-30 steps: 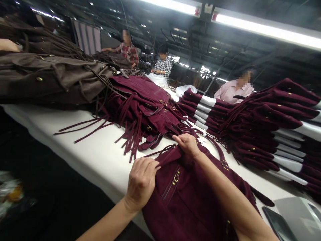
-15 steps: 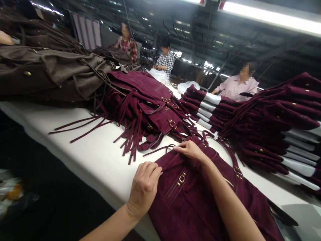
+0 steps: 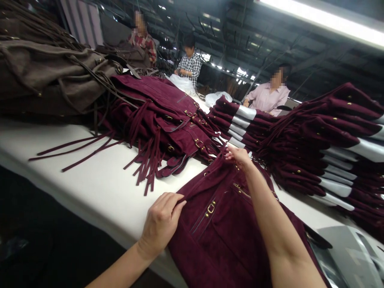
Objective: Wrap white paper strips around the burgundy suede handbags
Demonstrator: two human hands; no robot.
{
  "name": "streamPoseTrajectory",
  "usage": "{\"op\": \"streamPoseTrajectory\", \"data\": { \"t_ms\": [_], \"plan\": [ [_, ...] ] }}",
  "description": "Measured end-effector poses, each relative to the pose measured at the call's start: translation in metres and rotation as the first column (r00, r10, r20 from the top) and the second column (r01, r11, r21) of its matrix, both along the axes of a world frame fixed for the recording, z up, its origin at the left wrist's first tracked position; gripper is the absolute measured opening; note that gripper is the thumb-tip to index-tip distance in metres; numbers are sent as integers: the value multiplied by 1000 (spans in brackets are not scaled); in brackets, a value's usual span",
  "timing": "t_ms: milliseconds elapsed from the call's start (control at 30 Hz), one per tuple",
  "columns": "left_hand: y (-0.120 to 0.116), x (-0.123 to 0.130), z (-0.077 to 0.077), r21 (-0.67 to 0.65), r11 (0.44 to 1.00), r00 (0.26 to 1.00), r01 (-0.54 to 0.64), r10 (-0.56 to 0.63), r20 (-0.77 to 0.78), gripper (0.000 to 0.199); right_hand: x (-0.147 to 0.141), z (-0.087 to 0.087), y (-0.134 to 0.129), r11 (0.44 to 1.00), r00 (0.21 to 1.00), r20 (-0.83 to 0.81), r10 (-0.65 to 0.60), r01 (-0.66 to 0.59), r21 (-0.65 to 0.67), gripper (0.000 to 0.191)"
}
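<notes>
A maroon suede bag [image 3: 228, 236] lies on the white table in front of me, with a brass buckle [image 3: 211, 208] and a slanting zip on its face. My left hand [image 3: 163, 220] pinches the bag's left edge between thumb and fingers. At the bag's far upper end, my right hand [image 3: 238, 157] is closed on its gathered top. Whether these fingers hold the edge or a thin cord there, I cannot tell. My right forearm crosses over the bag and hides part of its right side.
Maroon bags with dangling laces [image 3: 156, 112] are piled beyond my left hand, beside brown bags [image 3: 51, 76]. To the right rise stacks of maroon bags [image 3: 300, 156] with white bands. The white table's edge [image 3: 99, 216] drops off at left. Several people work beyond.
My right hand has moved away from me and right along the bag's top, which now stretches further toward the pile. The left hand keeps its hold on the edge. The view has shifted slightly.
</notes>
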State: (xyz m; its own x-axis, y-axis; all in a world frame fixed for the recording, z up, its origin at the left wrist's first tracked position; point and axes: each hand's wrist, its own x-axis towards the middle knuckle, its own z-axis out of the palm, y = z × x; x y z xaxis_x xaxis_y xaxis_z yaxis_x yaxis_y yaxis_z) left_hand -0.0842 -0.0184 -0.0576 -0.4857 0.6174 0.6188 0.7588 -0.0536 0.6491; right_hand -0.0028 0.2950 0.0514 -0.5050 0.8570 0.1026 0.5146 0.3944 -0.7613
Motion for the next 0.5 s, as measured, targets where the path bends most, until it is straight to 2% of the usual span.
{"op": "streamPoseTrajectory", "data": {
  "t_ms": [100, 167, 200, 267, 300, 333, 367, 433, 500],
  "plan": [
    [0, -1, 1, -21, 1000, 1000, 10, -10, 15, 4, 7, 16, -14, 994, 985, -137, 105, -105, 8, 35],
    [1, -2, 3, -15, 1000, 999, 20, -20, 36, 4, 11, 16, -32, 958, 954, -89, 285, -281, 54, 36],
    [1, -2, 4, -9, 1000, 999, 24, -23, 44, 4, 12, 12, -43, 907, 909, -25, 415, -412, 86, 36],
    [2, -2, 7, 21, 1000, 999, 22, -23, 34, 6, 11, -3, -63, 726, 740, 150, 655, -672, 145, 38],
    [3, -2, 9, 44, 999, 1000, 12, -12, 10, 8, 10, -12, -71, 634, 657, 238, 715, -754, 173, 40],
    [3, -1, 10, 69, 998, 1000, -8, 9, -23, 9, 7, -22, -79, 576, 609, 320, 726, -792, 203, 43],
    [3, 0, 11, 91, 995, 997, -29, 34, -63, 11, 4, -31, -84, 552, 595, 397, 699, -802, 230, 46],
    [1, 2, 12, 102, 993, 987, -64, 78, -139, 12, -1, -44, -91, 573, 623, 509, 594, -772, 277, 55],
    [-1, 4, 12, 67, 995, 978, -75, 86, -189, 9, -7, -51, -93, 625, 674, 551, 492, -714, 316, 63]
  ]
}}
